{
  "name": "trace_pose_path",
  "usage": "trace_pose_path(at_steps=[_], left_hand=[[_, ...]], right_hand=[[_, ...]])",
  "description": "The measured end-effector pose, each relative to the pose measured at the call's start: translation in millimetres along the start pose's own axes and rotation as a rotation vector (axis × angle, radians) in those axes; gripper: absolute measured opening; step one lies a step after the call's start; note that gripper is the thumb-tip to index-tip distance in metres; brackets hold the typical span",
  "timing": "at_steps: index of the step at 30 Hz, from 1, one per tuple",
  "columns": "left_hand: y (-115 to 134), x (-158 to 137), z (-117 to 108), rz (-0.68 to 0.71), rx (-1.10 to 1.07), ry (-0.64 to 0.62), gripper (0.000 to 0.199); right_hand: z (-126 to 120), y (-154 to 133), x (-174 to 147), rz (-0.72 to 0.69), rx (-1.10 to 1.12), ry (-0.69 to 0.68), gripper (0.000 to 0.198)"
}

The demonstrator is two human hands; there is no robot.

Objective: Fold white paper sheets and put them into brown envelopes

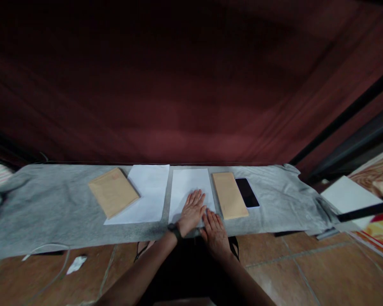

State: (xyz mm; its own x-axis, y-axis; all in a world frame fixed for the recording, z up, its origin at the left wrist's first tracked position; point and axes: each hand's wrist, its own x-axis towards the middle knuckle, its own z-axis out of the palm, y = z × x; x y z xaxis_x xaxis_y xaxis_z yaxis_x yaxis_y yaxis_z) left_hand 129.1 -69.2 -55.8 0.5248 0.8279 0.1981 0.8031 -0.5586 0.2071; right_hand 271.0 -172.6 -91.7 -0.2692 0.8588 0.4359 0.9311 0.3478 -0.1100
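Note:
My left hand, with a dark band at the wrist, lies flat on a white sheet of paper. Its fingers are stretched out and point away from me. At the sheet's lower right corner rests my right hand, also flat with fingers extended. Just to its right is a stack of brown envelopes, or a single thick one; I cannot tell which. On the left, a second white sheet lies partly under a wider brown envelope, which sits at an angle.
A phone with a dark screen lies beside the right brown stack. Grey cloth covers the narrow table. A dark red panel rises behind it. On the tiled floor are a white cable and a crumpled white scrap.

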Motion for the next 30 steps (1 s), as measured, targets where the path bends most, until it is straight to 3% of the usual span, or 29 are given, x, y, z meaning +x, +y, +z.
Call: trace_pose_path(at_steps=[3,6,13,18,22,30], left_hand=[[-7,26,12,-0.038,0.009,-0.020,0.052],[-27,33,14,-0.081,0.035,0.013,0.053],[-67,-11,2,-0.197,0.093,0.085,0.057],[-53,-67,-4,-0.174,0.091,0.135,0.058],[-38,-99,-13,-0.041,0.090,0.088,0.056],[-35,-97,-28,-0.018,0.077,-0.091,0.047]], right_hand=[[0,1,0,0.003,0.009,0.008,0.058],[-3,0,0,0.017,0.006,0.003,0.059],[-8,-3,1,0.038,-0.011,-0.040,0.059],[-8,-3,1,0.040,-0.010,-0.056,0.061],[-6,-3,0,0.035,0.002,-0.043,0.063],[-2,-3,-1,0.026,-0.013,-0.009,0.058]])
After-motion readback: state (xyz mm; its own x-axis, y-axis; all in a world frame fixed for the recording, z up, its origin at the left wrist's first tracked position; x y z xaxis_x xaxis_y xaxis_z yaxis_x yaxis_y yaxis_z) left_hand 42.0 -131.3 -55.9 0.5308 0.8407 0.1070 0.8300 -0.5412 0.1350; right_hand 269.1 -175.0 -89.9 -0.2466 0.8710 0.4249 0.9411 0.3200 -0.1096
